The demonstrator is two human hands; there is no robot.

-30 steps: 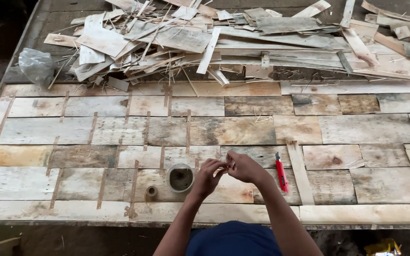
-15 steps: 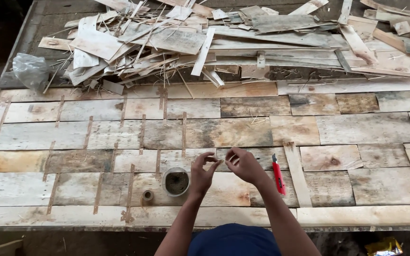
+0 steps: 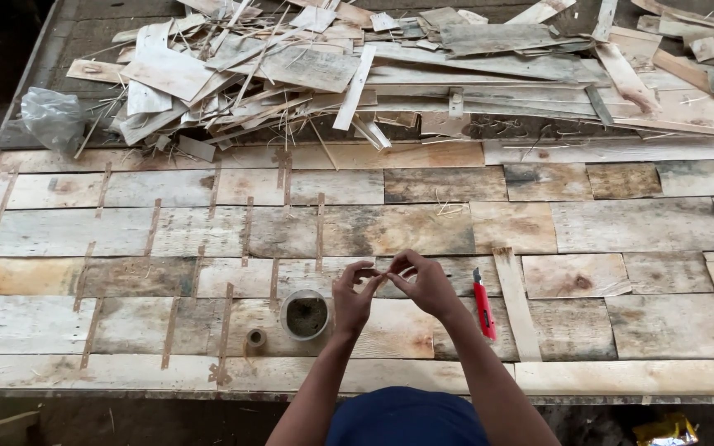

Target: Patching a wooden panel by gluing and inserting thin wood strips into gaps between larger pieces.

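Observation:
My left hand (image 3: 354,291) and my right hand (image 3: 420,279) meet above a panel of joined wooden planks (image 3: 423,227). Their fingertips pinch something very small between them; I cannot tell what it is. Just below my left hand stands a large roll of tape (image 3: 305,314), lying flat on the planks. A small tape roll (image 3: 254,338) sits to its left. A red utility knife (image 3: 483,304) lies to the right of my right hand, next to a thin loose wooden strip (image 3: 516,302).
Brown tape strips (image 3: 320,231) cross the plank seams on the left half. A heap of scrap wood pieces (image 3: 390,70) covers the far side. A clear plastic bag (image 3: 53,118) lies at the far left. The panel's near edge (image 3: 621,377) runs along the bottom.
My hands have stayed together over the same spot beside the large tape roll, with the fingers shifting slightly. The view has tilted a little.

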